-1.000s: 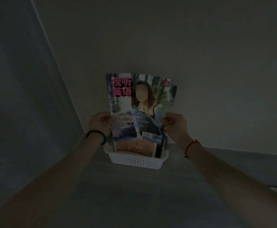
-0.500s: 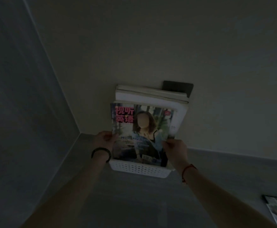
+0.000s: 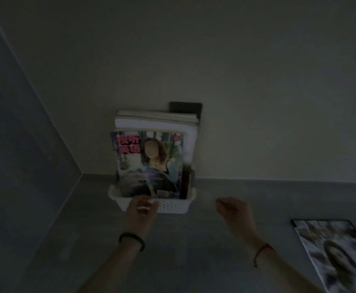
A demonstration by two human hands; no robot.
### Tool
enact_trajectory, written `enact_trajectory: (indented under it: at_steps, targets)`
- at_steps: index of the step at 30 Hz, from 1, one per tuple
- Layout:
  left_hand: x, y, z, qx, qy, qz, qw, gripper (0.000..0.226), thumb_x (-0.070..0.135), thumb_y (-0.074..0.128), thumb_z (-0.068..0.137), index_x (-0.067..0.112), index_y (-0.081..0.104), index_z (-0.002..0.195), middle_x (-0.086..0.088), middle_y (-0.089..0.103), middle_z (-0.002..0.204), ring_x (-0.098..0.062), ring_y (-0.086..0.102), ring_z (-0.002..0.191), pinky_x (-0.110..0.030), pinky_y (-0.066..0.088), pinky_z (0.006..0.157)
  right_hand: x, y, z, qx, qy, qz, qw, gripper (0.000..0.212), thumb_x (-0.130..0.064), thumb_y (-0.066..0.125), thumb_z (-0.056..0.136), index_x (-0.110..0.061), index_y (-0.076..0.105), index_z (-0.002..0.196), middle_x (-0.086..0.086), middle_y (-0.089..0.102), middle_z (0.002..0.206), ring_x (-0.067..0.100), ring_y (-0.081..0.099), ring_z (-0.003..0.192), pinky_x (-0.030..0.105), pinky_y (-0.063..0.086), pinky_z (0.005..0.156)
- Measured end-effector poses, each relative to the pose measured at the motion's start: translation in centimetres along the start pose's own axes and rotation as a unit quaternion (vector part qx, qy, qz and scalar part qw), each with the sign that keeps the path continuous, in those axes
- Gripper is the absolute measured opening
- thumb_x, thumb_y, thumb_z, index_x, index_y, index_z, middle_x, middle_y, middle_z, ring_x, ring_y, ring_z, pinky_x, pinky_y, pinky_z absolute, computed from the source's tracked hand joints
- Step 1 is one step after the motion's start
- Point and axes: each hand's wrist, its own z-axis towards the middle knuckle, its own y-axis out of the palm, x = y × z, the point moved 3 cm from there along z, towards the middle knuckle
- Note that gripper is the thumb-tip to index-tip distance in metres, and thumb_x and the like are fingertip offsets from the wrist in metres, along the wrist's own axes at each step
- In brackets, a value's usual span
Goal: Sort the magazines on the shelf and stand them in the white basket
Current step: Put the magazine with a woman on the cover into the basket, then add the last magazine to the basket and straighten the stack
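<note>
A magazine with red characters and a woman on its cover point(image 3: 147, 163) stands upright at the front of the white basket point(image 3: 173, 206). Taller pale magazines point(image 3: 156, 121) stand behind it against the wall. My left hand point(image 3: 141, 212) hovers in front of the basket's left front wall, fingers loosely curled, holding nothing. My right hand point(image 3: 234, 210) is off to the right of the basket, clear of it, fingers curled and holding nothing. Another magazine point(image 3: 333, 254) lies flat on the shelf at the lower right.
The basket sits in the left back corner of a grey shelf point(image 3: 194, 250), against the pale back wall point(image 3: 236, 81). A grey side wall point(image 3: 14, 144) closes the left. The scene is dim.
Both hands lowered the cover-woman magazine into the basket, let go of it and drew back. The flat magazine at the right came further into view.
</note>
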Motion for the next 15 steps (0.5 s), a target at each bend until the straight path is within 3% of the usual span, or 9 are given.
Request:
enact_trajectory:
  at_steps: [2, 6, 8, 10, 12, 15]
  targets:
    - [-1.5, 2.7, -3.3, -0.055, -0.023, 0.006, 0.998, 0.015, 0.009, 0.065, 0.081, 0.018, 0.054, 0.087, 0.0, 0.058, 0.078, -0.02, 0.057, 0.077, -0.026, 0.047, 0.068, 3.3, -3.3, -2.5, 0.001, 0.025, -0.02, 0.999, 0.008, -0.005, 0.068, 0.079, -0.012, 0.071, 0.08, 0.007, 0.072, 0.079, -0.01, 0.061, 0.058, 0.006, 0.047, 0.06]
    - [-3.1, 9.2, -8.7, -0.147, -0.08, -0.026, 0.986, 0.017, 0.009, 0.062, 0.083, 0.017, 0.053, 0.094, 0.003, 0.055, 0.083, -0.009, 0.054, 0.075, -0.01, 0.046, 0.055, 8.8, -10.8, -6.1, 0.035, 0.094, -0.017, 0.995, 0.017, 0.001, 0.063, 0.081, 0.005, 0.064, 0.097, 0.015, 0.068, 0.093, 0.0, 0.063, 0.067, -0.001, 0.044, 0.056]
    - [-3.5, 12.7, -10.9, -0.173, -0.11, -0.053, 0.977, 0.021, 0.009, 0.062, 0.083, 0.014, 0.052, 0.101, 0.001, 0.055, 0.087, -0.015, 0.054, 0.082, -0.016, 0.049, 0.068, 10.4, -14.9, -7.4, 0.05, 0.102, -0.042, 0.993, 0.021, -0.004, 0.065, 0.081, 0.003, 0.064, 0.101, 0.011, 0.067, 0.093, 0.011, 0.063, 0.078, 0.006, 0.047, 0.063]
    - [-4.0, 16.3, -12.7, -0.204, -0.144, -0.065, 0.966, 0.027, 0.01, 0.059, 0.085, 0.01, 0.051, 0.111, -0.001, 0.056, 0.092, -0.017, 0.053, 0.088, -0.027, 0.047, 0.079, 11.7, -19.0, -8.5, 0.06, 0.099, -0.08, 0.99, 0.022, -0.009, 0.066, 0.081, -0.002, 0.066, 0.102, 0.006, 0.068, 0.089, 0.006, 0.061, 0.077, 0.014, 0.046, 0.068]
    - [-4.3, 19.8, -14.4, -0.24, -0.157, -0.052, 0.956, 0.034, 0.011, 0.058, 0.086, 0.007, 0.049, 0.119, -0.004, 0.057, 0.096, -0.017, 0.054, 0.087, -0.025, 0.047, 0.07, 13.7, -22.6, -9.1, 0.073, 0.101, -0.114, 0.986, 0.03, -0.013, 0.066, 0.081, -0.004, 0.063, 0.11, 0.006, 0.068, 0.1, 0.007, 0.062, 0.087, 0.018, 0.044, 0.073]
    - [-5.0, 24.9, -17.0, -0.284, -0.189, -0.031, 0.94, 0.045, 0.02, 0.059, 0.086, 0.008, 0.044, 0.127, -0.008, 0.054, 0.11, -0.023, 0.054, 0.101, -0.024, 0.043, 0.062, 17.0, -27.0, -9.6, 0.071, 0.175, -0.145, 0.971, 0.047, -0.02, 0.069, 0.08, -0.006, 0.052, 0.122, 0.013, 0.058, 0.123, 0.027, 0.054, 0.115, 0.03, 0.041, 0.086]
